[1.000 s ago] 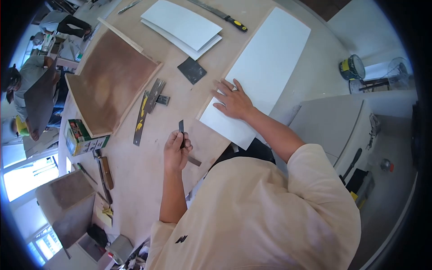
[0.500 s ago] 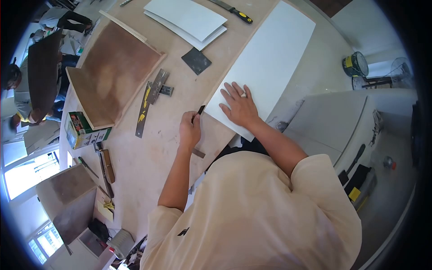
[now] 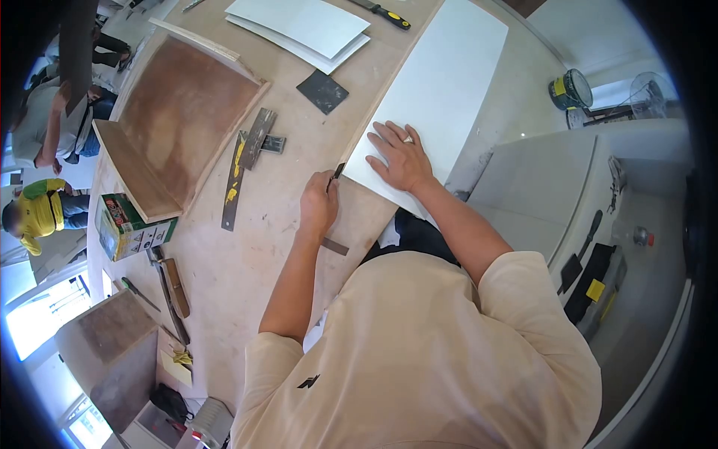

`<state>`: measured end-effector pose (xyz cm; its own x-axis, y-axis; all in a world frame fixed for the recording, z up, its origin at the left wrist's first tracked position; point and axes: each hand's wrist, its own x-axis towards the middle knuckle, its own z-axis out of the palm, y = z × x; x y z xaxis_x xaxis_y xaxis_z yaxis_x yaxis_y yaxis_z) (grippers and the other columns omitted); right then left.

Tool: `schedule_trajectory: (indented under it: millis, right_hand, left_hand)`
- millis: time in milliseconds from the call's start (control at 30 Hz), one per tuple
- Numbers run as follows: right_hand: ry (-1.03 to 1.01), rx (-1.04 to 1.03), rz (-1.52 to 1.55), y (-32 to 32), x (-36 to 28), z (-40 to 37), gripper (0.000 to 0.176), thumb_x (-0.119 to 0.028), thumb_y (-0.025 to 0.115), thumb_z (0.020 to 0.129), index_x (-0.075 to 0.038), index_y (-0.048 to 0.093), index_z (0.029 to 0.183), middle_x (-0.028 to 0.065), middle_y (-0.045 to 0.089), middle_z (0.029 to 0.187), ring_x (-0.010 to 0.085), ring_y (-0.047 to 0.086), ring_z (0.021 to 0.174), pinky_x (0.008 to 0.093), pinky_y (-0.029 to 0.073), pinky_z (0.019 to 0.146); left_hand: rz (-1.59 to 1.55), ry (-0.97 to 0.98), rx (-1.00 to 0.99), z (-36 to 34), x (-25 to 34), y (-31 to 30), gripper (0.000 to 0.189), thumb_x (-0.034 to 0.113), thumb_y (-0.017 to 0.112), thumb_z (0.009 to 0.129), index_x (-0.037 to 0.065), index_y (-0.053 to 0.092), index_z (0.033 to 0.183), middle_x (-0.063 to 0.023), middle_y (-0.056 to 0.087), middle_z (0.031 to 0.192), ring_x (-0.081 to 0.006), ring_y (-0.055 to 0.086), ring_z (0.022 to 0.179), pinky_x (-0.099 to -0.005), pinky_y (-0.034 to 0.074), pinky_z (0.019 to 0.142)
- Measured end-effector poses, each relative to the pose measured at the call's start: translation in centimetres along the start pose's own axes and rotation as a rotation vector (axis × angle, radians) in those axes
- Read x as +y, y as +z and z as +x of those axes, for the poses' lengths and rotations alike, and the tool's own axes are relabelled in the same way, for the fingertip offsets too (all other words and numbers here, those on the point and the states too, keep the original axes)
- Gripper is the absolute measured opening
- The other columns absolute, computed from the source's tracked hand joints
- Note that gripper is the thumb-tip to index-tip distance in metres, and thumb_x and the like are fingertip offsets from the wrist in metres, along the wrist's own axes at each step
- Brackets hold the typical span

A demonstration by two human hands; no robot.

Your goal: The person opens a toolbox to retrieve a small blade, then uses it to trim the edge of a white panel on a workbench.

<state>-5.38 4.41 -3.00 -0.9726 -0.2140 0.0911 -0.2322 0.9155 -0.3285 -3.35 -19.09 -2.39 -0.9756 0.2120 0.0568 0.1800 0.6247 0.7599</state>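
The white board (image 3: 449,82) lies at about 1 o'clock from my left hand (image 3: 320,202), its long axis running from 7 to 1 o'clock on the table (image 3: 254,277). My right hand (image 3: 404,160) is the nearer one, resting palm down on the board's near end with fingers a little spread; most of the board stretches away from it toward 1 o'clock. My left fingers pinch a dark blade (image 3: 339,171), its tip pointing to 1 o'clock, right by the board's near left corner; whether they touch, I can't tell.
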Motion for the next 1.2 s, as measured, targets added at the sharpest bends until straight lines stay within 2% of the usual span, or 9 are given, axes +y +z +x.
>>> schedule_trajectory:
  millis: [233,833,933,1033,1200]
  right_hand:
    - [0.013,-0.016,0.007,-0.09,-0.02,-0.04,0.052,-0.046,0.053,0.098,-0.016,0.057,0.141,0.0036,0.042,0.157,0.0223,0.034,0.146,0.0476,0.019,0.123]
    - [0.048,-0.077,-0.003,-0.21,-0.02,0.03,0.055,-0.048,0.050,0.099,-0.017,0.055,0.144,0.0033,0.040,0.158,0.0215,0.032,0.148,0.0455,0.017,0.124]
    - [0.049,-0.079,-0.009,-0.25,-0.06,0.02,0.055,-0.048,0.050,0.099,-0.017,0.054,0.144,0.0033,0.040,0.159,0.0213,0.032,0.148,0.0456,0.017,0.124]
    - [0.051,-0.083,0.001,-0.29,-0.06,0.03,0.054,-0.048,0.050,0.099,-0.017,0.054,0.144,0.0032,0.040,0.159,0.0213,0.031,0.148,0.0457,0.017,0.124]
    - [0.050,-0.076,0.000,-0.31,-0.06,0.04,0.054,-0.048,0.051,0.099,-0.017,0.054,0.144,0.0033,0.040,0.158,0.0215,0.032,0.148,0.0458,0.017,0.124]
  left_hand:
    - [0.023,0.051,0.005,-0.03,0.62,-0.39,0.029,0.000,0.062,0.090,0.001,0.065,0.119,-0.0191,0.063,0.092,-0.0387,0.064,0.087,-0.0453,0.052,0.076]
    - [0.138,0.141,-0.002,-0.18,0.31,-0.14,0.029,-0.002,0.062,0.089,-0.002,0.067,0.118,-0.0163,0.062,0.088,-0.0367,0.063,0.084,-0.0441,0.053,0.074]
    - [0.137,0.191,0.035,-0.16,-0.04,0.03,0.029,-0.002,0.063,0.089,-0.001,0.068,0.118,-0.0164,0.061,0.086,-0.0361,0.062,0.078,-0.0430,0.052,0.069]
    - [0.129,0.212,0.039,-0.12,-0.01,-0.03,0.028,-0.003,0.063,0.089,-0.001,0.068,0.117,-0.0165,0.061,0.085,-0.0366,0.062,0.077,-0.0432,0.052,0.069]
    - [0.165,0.159,-0.006,-0.41,0.38,-0.09,0.031,-0.004,0.061,0.086,-0.001,0.068,0.116,-0.0165,0.061,0.088,-0.0369,0.062,0.084,-0.0442,0.053,0.074]
